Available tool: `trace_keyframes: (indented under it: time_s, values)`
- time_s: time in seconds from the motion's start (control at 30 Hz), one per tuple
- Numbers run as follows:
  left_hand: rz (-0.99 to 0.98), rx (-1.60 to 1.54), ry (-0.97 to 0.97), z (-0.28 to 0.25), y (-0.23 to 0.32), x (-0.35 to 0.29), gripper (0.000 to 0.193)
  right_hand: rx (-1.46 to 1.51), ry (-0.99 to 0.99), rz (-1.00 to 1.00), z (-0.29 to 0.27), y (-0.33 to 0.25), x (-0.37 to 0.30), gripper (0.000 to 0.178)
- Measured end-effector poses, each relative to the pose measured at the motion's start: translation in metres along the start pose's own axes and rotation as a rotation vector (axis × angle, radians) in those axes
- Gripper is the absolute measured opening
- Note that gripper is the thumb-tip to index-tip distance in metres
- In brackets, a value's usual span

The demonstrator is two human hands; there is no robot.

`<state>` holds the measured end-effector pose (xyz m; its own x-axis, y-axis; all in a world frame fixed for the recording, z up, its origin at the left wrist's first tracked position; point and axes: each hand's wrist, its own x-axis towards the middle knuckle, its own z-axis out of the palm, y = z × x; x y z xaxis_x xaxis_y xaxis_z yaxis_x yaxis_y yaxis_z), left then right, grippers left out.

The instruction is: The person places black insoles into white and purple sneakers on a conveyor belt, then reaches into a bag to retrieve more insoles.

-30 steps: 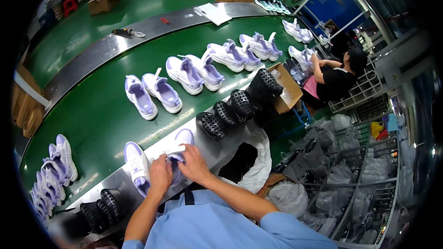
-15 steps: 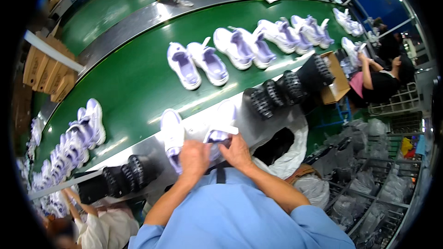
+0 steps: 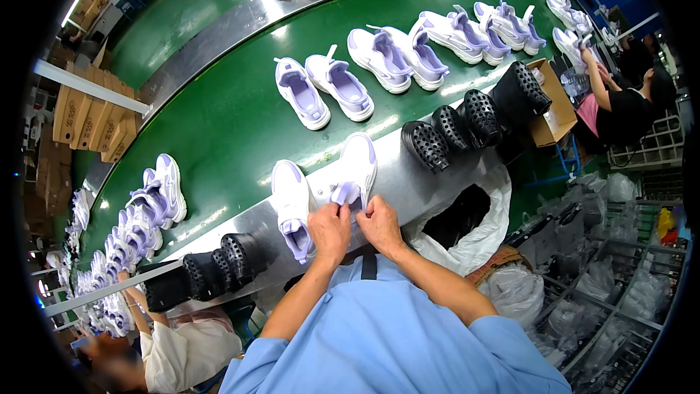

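Two white and lavender sneakers lie in front of me on the metal edge of the table, toes pointing away. My left hand (image 3: pixel 329 232) pinches the raised lavender tongue piece of the right-hand sneaker (image 3: pixel 359 155). Close beside it, the fingers of my right hand (image 3: pixel 380 225) are pinched at the right side of that sneaker's opening. Both hands hide much of its heel end. The left-hand sneaker (image 3: pixel 292 190) of the two sits just left of my left hand, untouched, its opening facing me.
Several finished-looking sneaker pairs, the nearest one (image 3: pixel 300 91), stand along the green belt (image 3: pixel 219 131). Black studded forms (image 3: pixel 424 146) line the metal ledge at right, more (image 3: pixel 240 255) at left. A white sack (image 3: pixel 474 241) hangs at right. Co-workers sit at both sides.
The white strap between my hands no longer lies across the opening; the lavender tongue piece now stands up at my left fingers. My hands remain at the same sneaker while the view has shifted slightly.
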<state>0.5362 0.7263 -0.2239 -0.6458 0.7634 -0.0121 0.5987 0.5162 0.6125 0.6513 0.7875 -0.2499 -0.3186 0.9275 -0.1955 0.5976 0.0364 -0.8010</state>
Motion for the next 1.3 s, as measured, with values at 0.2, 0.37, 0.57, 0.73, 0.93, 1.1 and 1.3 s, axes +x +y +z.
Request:
trace_keyframes:
  time_s: [0.2,0.37,0.57,0.73,0.93,1.1,1.3]
  values:
    - [0.187,0.019,-0.037,0.003,0.004,-0.002,0.031,0.076,-0.111,-0.188,-0.002,0.003,0.004,0.023]
    - [-0.036,-0.027,-0.144,-0.007,0.013,0.007,0.035,0.455,-0.373,0.07,-0.017,0.015,0.007,0.018]
    - [-0.229,-0.267,-0.203,-0.028,0.017,0.012,0.036,0.818,-0.345,0.337,-0.066,-0.054,0.051,0.025]
    - [-0.268,-0.311,-0.245,-0.026,0.014,0.006,0.035,0.772,-0.524,0.318,-0.057,-0.071,0.071,0.026]
    - [-0.236,-0.311,-0.199,-0.026,0.008,0.002,0.034,0.891,-0.537,0.649,-0.061,-0.07,0.076,0.017]
    - [-0.258,-0.349,-0.214,-0.031,0.007,0.002,0.035,0.853,-0.69,0.488,-0.056,-0.066,0.074,0.031]
    - [-0.255,-0.331,-0.22,-0.025,0.0,0.0,0.034,0.896,-0.701,0.675,-0.069,-0.081,0.078,0.02]
